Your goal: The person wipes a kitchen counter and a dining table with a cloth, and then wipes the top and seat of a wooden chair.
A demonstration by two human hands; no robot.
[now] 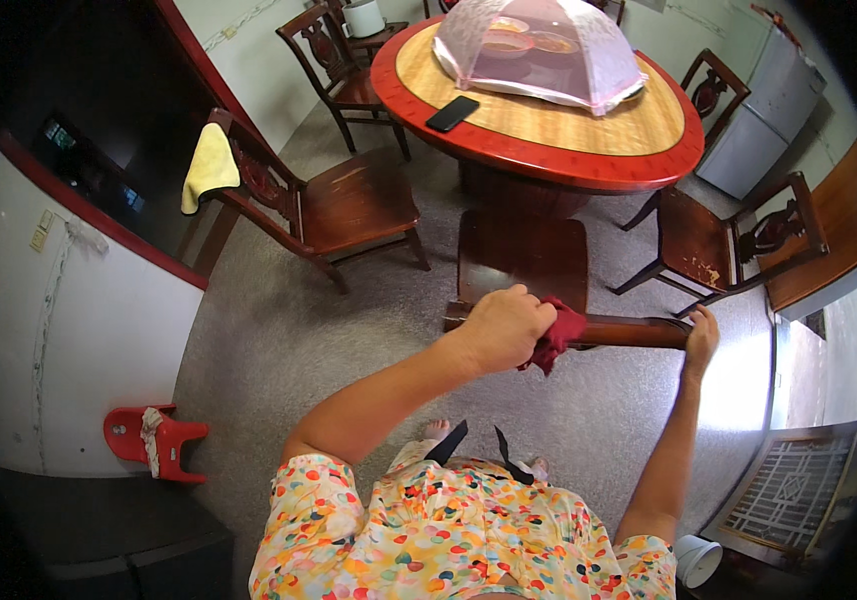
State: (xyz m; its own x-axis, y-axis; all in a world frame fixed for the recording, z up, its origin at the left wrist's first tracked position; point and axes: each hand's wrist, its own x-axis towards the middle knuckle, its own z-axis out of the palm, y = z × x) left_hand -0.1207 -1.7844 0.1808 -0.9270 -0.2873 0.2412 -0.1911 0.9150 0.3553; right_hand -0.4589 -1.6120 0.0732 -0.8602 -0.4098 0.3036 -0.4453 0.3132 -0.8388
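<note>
A dark wooden chair stands in front of me, its back toward me and its seat (522,255) beyond. My left hand (507,328) holds a crumpled dark red cloth (565,330) against the top rail (627,331) of the chair's back. At the rail's right end, my right hand (701,341) grips the wood, with fingers curled over the corner. The lower part of the chair's back is mostly hidden beneath the rail and my left hand.
Beyond the chair is a round table (653,169) bearing a black phone (452,114) and a mesh food cover (541,71) over dishes. Wooden chairs flank it, the left one (361,199) with a yellow cloth (211,169). A red plastic stool (173,442) stands lower left, a white bucket (698,562) lower right.
</note>
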